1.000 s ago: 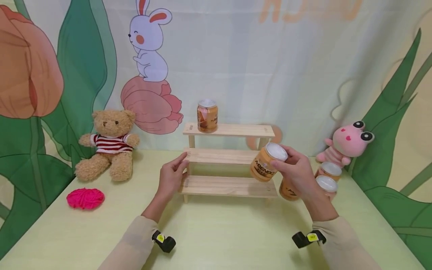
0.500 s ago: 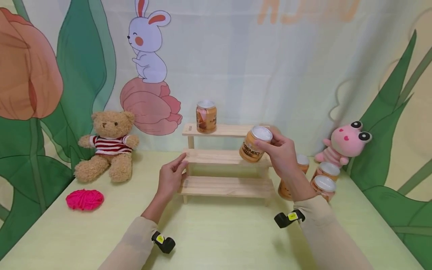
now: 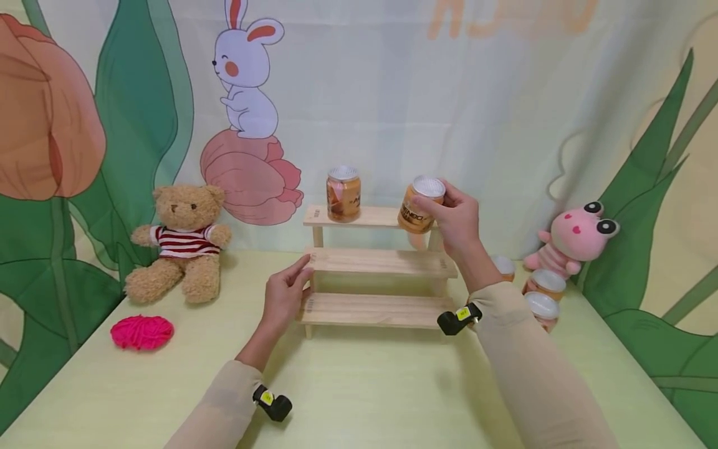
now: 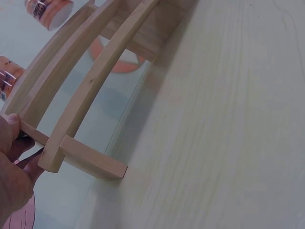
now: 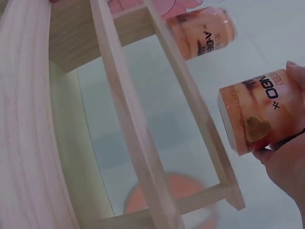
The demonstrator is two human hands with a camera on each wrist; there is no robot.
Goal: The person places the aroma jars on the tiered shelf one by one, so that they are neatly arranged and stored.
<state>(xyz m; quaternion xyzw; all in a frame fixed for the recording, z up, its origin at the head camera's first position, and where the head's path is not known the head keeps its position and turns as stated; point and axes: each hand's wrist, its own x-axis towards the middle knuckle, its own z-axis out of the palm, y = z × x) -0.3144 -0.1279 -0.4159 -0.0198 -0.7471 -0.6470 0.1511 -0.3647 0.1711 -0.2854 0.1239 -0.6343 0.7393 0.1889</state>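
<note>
My right hand [image 3: 457,218] grips an orange can [image 3: 417,215] with a silver lid. It holds the can slightly tilted near the right end of the top step of a three-tier wooden rack [image 3: 381,262]. The right wrist view shows the held can's base [image 5: 229,125] apart from the top board. A second orange can [image 3: 344,198] stands upright toward the left of the top step. At the rack's left end, my left hand [image 3: 285,292] pinches the side frame between thumb and fingers, seen in the left wrist view beside the board ends [image 4: 51,160].
To the right, several more orange cans [image 3: 545,284] stand on the table [image 3: 359,386], partly behind my right sleeve. A pink frog plush [image 3: 580,234] sits behind them. On the left are a teddy bear [image 3: 187,243] and a pink yarn bundle [image 3: 142,332]. A printed curtain [image 3: 381,93] hangs behind.
My right hand has carried its can up and to the left, from over the lowest step to the top step's height. The left hand has stayed on the rack.
</note>
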